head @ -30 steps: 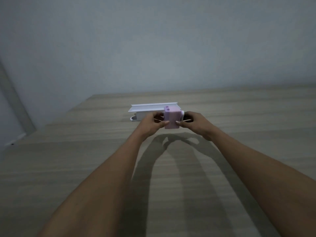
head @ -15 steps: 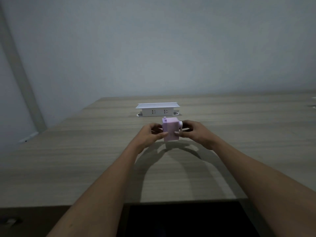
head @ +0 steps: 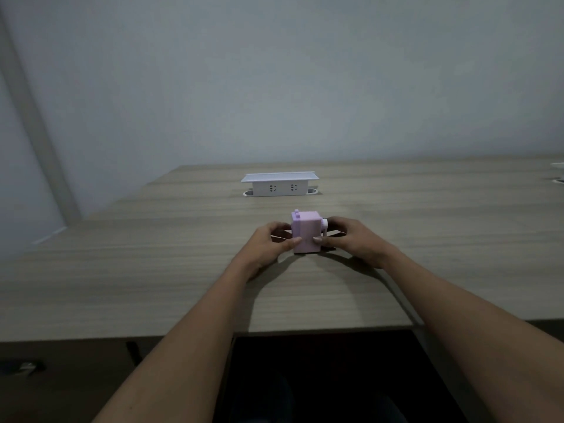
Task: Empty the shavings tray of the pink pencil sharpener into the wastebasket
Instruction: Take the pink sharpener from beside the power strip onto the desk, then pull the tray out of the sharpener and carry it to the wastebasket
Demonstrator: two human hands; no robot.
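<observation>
- One pink pencil sharpener (head: 306,232) stands upright on the wood-grain desk (head: 152,270), near the middle of your view and well in from the near edge.
- Your left hand (head: 268,244) grasps the sharpener's left side; the thumb lies across the lower front face and the fingers curl around behind the body.
- Your right hand (head: 351,239) grasps the sharpener's right side; the thumb presses on the lower front face, just beside the left thumb, and the fingers wrap toward the back.
- One small white knob (head: 324,223) projects from the upper right of the sharpener, just above your right hand.
- One short pink stub rises from the top left corner of the body.
- The shavings tray cannot be told apart from the body in this view.
- One white power socket box (head: 279,187) stands on the desk beyond the sharpener, well apart from it. It shows two outlets on its front face under one raised flat lid.
- Both of your forearms reach over the near edge of the desk.
</observation>
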